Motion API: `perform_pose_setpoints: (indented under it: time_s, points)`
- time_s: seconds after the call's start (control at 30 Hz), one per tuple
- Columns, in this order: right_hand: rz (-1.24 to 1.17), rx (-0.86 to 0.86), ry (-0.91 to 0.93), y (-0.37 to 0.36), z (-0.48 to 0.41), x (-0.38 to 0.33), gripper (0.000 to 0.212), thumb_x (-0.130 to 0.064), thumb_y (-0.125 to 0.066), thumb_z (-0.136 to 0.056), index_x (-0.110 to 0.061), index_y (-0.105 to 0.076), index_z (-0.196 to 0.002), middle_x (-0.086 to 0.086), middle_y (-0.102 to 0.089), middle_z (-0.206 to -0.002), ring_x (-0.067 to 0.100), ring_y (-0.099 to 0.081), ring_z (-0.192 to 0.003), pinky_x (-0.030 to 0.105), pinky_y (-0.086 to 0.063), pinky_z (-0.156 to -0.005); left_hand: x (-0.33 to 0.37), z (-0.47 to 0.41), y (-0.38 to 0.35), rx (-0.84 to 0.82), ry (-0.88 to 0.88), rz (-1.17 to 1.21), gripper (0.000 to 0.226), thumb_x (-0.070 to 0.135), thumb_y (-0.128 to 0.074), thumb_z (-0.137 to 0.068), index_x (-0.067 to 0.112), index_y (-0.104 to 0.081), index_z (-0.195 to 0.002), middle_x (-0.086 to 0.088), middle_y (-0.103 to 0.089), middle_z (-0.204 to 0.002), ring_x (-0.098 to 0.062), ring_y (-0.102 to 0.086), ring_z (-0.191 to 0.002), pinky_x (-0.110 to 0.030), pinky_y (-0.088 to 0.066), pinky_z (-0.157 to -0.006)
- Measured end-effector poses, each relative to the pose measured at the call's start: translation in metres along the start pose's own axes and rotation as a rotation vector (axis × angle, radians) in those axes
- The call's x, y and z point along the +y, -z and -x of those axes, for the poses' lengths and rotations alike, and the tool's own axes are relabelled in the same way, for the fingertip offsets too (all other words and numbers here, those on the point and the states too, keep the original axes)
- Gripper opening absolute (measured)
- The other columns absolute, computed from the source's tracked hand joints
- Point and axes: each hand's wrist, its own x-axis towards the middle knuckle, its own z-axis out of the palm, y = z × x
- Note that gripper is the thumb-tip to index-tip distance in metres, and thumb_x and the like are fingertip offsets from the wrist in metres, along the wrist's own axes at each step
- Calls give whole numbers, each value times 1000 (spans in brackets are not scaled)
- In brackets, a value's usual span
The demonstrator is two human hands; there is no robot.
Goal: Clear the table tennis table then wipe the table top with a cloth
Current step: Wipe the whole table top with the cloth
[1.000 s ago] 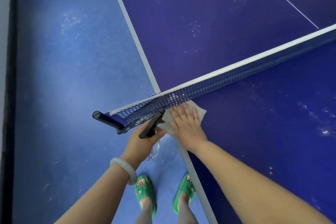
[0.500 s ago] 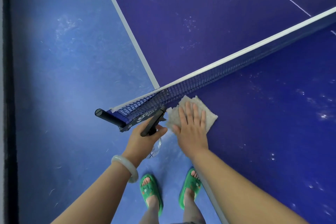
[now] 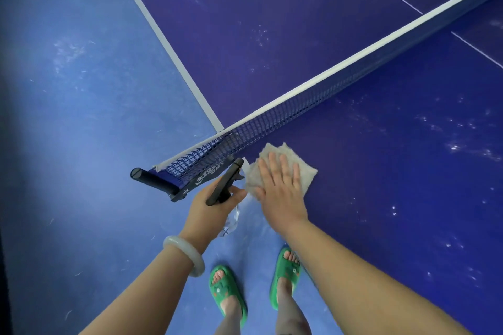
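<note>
One flat right hand (image 3: 280, 193), fingers straight, presses the beige cloth (image 3: 306, 171) onto the desk (image 3: 394, 185) at its side edge, just beside the net (image 3: 299, 106). Off that edge, the left hand (image 3: 208, 211) curls round a spray bottle (image 3: 227, 185) at its black trigger head.

A folded beige cloth (image 3: 309, 174) lies flat on the dark blue table (image 3: 381, 185), at its near left edge, just right of the net (image 3: 272, 128). White specks dot the table top.
</note>
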Motion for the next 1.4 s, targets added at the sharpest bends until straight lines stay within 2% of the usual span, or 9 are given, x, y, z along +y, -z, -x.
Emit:
perform_pose_setpoints:
  time_s: [0.13, 0.33, 0.47, 0.57, 0.77, 0.93, 1.07, 1.2, 1.4]
  points:
    - [2, -2, 32, -8, 60, 51, 63, -45, -23, -100, -15, -23, -156, 7, -14, -164, 31, -12, -151, 55, -16, -120, 4, -6, -3, 6, -15, -16, 20, 17, -72, -88, 34, -72, -99, -14, -66, -86, -11, -53, -64, -11, -46, -56]
    - [-83, 56, -515, 9, 22, 103, 62, -42, -22, -105, -15, -5, -158, 10, 3, -165, 31, 4, -152, 54, 1, -121, 11, -13, -20, 33, -35, -33, 8, 21, -76, -85, 23, -70, -79, 2, -60, -67, -1, -53, -55, -7, -43, -53]
    - [-7, 74, -184, 0, 16, 53, 65, -43, -36, -102, -15, -16, -157, 11, -9, -164, 32, -5, -152, 55, -4, -121, 16, -17, -32, -12, -76, -19, 11, 25, -76, -85, 35, -72, -82, 14, -66, -73, 2, -54, -62, -6, -44, -61]
    - [60, 73, 39, -4, 28, 78, 65, -45, -36, -101, -17, -18, -157, 7, -12, -164, 29, -9, -152, 53, -11, -121, 21, -22, -37, -30, -115, -17, 14, 27, -75, -85, 40, -72, -91, 14, -69, -87, 1, -57, -71, -7, -45, -67]
    - [-31, 112, -386, 2, 33, 112, 67, -47, -16, -98, -13, -21, -156, 13, -17, -163, 34, -12, -151, 56, -11, -120, 27, -36, -50, 34, -124, 10, 12, 25, -75, -85, 34, -72, -92, 14, -66, -79, -1, -55, -70, -9, -45, -69]
    - [-7, 91, -74, -5, 27, 76, 62, -44, -19, -101, -15, -21, -156, 12, -15, -163, 32, -10, -151, 56, -15, -120, 34, -53, -67, -5, -131, 35, 6, 27, -75, -85, 29, -72, -90, -12, -67, -79, -12, -57, -62, -20, -50, -63]
    - [8, 110, -9, -5, 18, 88, 63, -45, -24, -100, -15, -23, -156, 9, -14, -164, 30, -9, -152, 54, -15, -120, 40, -70, -78, -2, -163, 8, 18, 46, -74, -77, 36, -72, -92, -15, -66, -98, -21, -61, -72, -41, -55, -78]
    - [13, 99, 37, -3, 8, 93, 63, -44, -24, -100, -14, -23, -156, 10, -14, -164, 30, -10, -152, 55, -19, -119, 43, -91, -78, -21, -205, -112, 19, 38, -79, -79, 43, -71, -96, -8, -62, -109, -21, -64, -87, -44, -52, -91]
    - [15, 88, 35, 5, -20, 97, 63, -45, -18, -100, -16, -21, -156, 9, -15, -164, 29, -10, -152, 53, -13, -120, 32, -105, -74, -38, -194, -239, 25, 43, -81, -75, 42, -69, -96, 2, -66, -94, -11, -61, -83, -30, -49, -79]
